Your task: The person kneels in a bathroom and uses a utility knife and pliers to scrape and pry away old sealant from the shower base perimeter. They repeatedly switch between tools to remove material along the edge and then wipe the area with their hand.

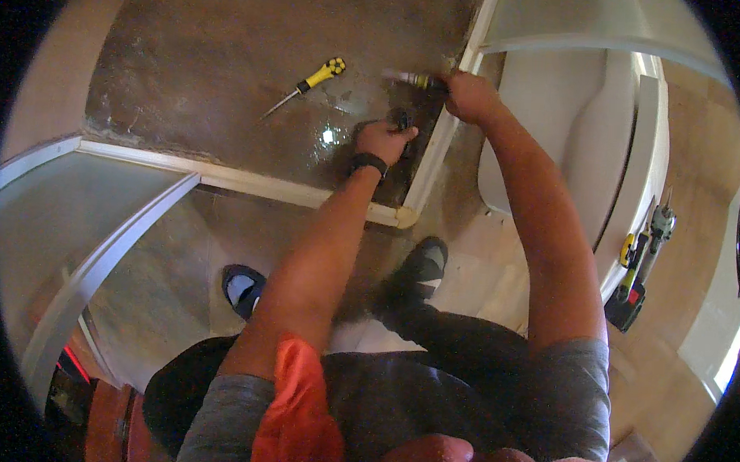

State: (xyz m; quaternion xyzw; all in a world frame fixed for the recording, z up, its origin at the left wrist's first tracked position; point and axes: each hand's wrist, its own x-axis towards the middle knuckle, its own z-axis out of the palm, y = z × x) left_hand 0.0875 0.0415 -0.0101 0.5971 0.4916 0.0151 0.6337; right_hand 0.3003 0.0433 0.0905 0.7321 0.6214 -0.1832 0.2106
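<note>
My left hand (383, 143), a dark band on its wrist, reaches down over the wet brown floor inside a low white frame. Its fingers are closed around a small black object (401, 120), mostly hidden, whose kind I cannot make out. In my right hand (472, 98), above the frame's right edge, is a tool with a black and yellow handle (424, 81). It points left, and its pale far end is smeared by motion. A yellow and black screwdriver (320, 74) lies on the wet floor, left of both hands.
The white frame (266, 185) turns a corner near my feet. A glass panel (85, 209) stands at left, and another (581, 18) at upper right. A white rounded fixture (545, 123) stands right of the frame. Beyond it lie a power drill (662, 223) and other tools.
</note>
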